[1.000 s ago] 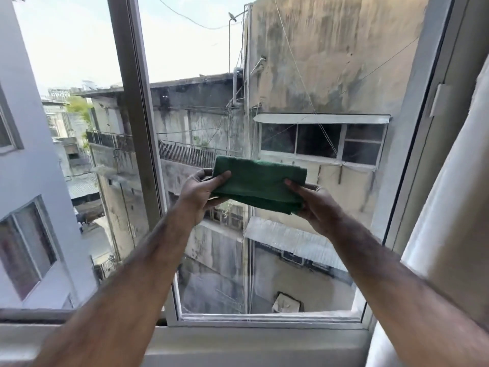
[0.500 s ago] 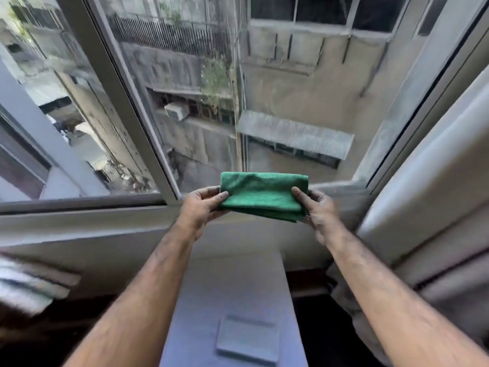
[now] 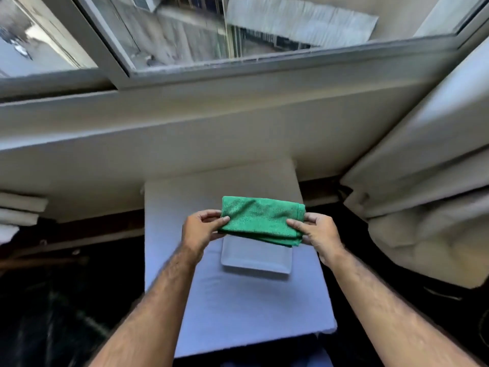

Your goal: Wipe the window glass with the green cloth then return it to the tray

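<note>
A folded green cloth (image 3: 260,221) hangs flat in the air between my two hands. My left hand (image 3: 202,229) pinches its left edge and my right hand (image 3: 316,231) pinches its right edge. Just below the cloth lies a small white rectangular tray (image 3: 255,258), its far part hidden by the cloth. The tray rests on a narrow table with a white cover (image 3: 238,308). The window glass (image 3: 238,27) fills the top of the view, above the sill.
A wide pale sill (image 3: 185,133) runs under the window frame. A cream curtain (image 3: 428,186) hangs bunched at the right, close to the table's corner. Folded pale items (image 3: 16,210) sit at the left edge. The floor around the table is dark.
My hands have brought the cloth down from in front of the glass to just above the tray. My view has tilted from the window down to the table.
</note>
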Tool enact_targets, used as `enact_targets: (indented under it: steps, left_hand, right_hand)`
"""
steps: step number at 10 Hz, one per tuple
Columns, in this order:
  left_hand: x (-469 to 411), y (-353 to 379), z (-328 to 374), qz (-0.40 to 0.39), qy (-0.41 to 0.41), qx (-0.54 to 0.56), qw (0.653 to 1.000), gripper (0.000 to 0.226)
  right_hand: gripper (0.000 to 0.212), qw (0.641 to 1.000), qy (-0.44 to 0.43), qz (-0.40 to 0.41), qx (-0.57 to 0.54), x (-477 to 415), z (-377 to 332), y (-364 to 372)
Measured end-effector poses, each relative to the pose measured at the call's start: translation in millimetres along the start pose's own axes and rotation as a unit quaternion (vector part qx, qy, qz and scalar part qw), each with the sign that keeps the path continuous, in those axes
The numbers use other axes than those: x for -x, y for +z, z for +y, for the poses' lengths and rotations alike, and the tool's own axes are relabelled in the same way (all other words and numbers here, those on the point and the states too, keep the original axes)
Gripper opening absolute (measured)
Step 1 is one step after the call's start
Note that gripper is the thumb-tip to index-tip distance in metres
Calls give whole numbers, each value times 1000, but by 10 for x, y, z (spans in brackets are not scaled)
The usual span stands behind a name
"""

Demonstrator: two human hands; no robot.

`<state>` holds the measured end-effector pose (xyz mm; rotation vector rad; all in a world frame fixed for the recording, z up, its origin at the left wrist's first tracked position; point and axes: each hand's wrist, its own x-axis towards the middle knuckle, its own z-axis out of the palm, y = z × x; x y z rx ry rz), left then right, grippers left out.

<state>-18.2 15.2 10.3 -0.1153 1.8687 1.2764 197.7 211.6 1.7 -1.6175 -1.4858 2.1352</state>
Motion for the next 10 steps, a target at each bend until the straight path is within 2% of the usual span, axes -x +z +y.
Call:
enact_targets:
  steps: [2, 3, 4, 5, 6, 8, 9, 10]
  left_hand:
    - [-325, 2, -1038, 63, 23, -229, 971, 25]
    - [-419, 32, -1313, 68, 7, -260, 963, 28]
    - [-501, 95, -1487, 72, 11, -293, 953, 31]
    - [-541, 167, -1544, 79, 44, -378, 922, 29]
    - [-599, 234, -1622, 78, 93, -447, 886, 20]
    - [-649, 315, -1621, 74, 133, -542, 826, 29]
    - [-618, 223, -1414, 50, 160, -592, 789, 35]
    - [-594, 106, -1088, 45, 217, -618, 754, 39]
  right_hand:
    - [23, 994, 54, 36, 87, -302, 965, 87]
    - [12, 985, 36, 66, 154, -406, 1224, 139]
    - [16, 961, 23, 101, 255, -515, 1379, 191]
    - [20, 939, 12, 123, 320, -606, 1447, 222]
    - [42, 908, 7, 115, 403, -691, 1558, 249]
    - [47, 811, 3, 111, 574, -708, 1480, 191]
    - [46, 769, -57, 120, 626, -654, 1266, 131]
    - [43, 752, -170, 105, 629, -602, 895, 69]
